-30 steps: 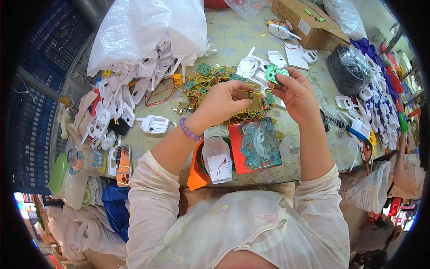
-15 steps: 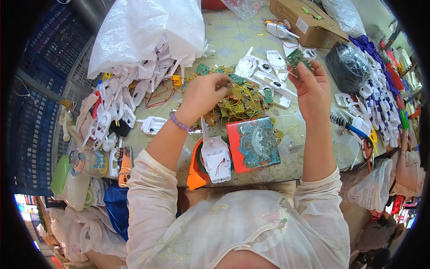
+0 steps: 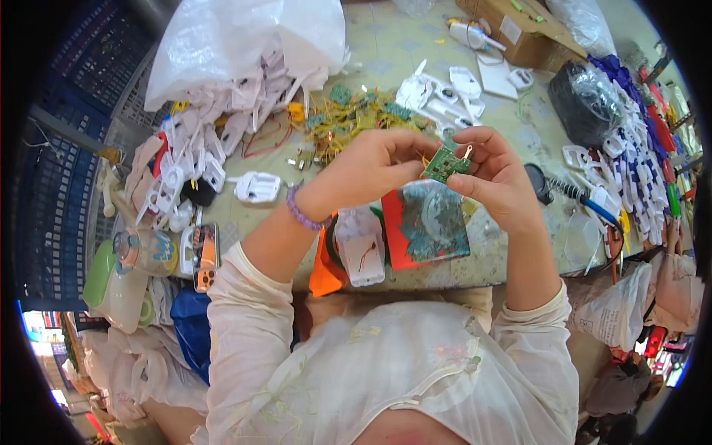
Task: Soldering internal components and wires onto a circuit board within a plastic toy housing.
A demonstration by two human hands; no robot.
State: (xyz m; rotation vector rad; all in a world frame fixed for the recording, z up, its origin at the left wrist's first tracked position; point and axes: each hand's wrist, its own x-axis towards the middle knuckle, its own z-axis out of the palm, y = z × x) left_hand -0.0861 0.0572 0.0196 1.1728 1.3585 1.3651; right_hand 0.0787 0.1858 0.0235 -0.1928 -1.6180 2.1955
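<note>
A small green circuit board (image 3: 445, 165) is held up over the table between my hands. My right hand (image 3: 493, 174) pinches it at its right edge, thumb in front and fingers curled behind. At the board's left edge, where thin yellow-orange wires show, my left hand (image 3: 386, 165) is closed with its fingertips partly hidden. Behind my hands lies a pile of wired circuit boards (image 3: 356, 119). Below them, a white plastic housing (image 3: 360, 248) with a thin wire in it rests near the table edge, beside a red and teal box (image 3: 430, 226).
A white sack (image 3: 245, 52) spills white plastic parts at the left. More white housings (image 3: 445, 93) lie beyond the pile. At the right are a cardboard box (image 3: 526, 33), a black plastic-wrapped bundle (image 3: 586, 104) and a coiled blue cable (image 3: 593, 204). A phone (image 3: 206, 256) sits at the left edge.
My right hand has come down and left with the circuit board. My left hand has moved right from the pile to meet it. The view has shifted slightly.
</note>
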